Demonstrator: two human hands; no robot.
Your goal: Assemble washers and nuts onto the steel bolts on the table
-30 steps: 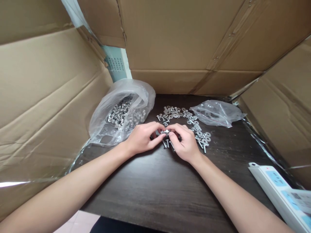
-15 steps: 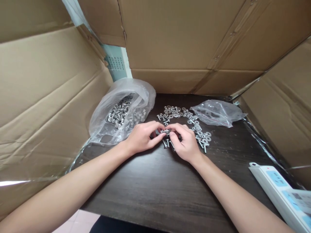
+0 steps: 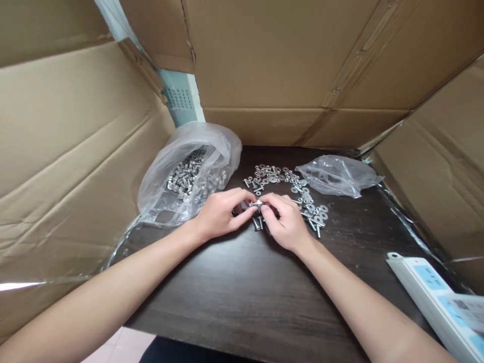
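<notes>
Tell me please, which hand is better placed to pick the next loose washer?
Probably the right hand: the loose washers lie close beside it, while the left hand is farther from them.

Head view, forward and down, near (seemingly wide-angle)

On the table (image 3: 234,302), the bag (image 3: 227,136) lies left, bolts (image 3: 185,176) inside it. Between it and the second bag (image 3: 336,176), farther right, lie loose bolts (image 3: 318,232) and washers (image 3: 320,217), some behind the right hand (image 3: 285,222), others to its right. The power strip (image 3: 431,297) lies front right. Cardboard (image 3: 264,60) stands left, right and behind.
</notes>
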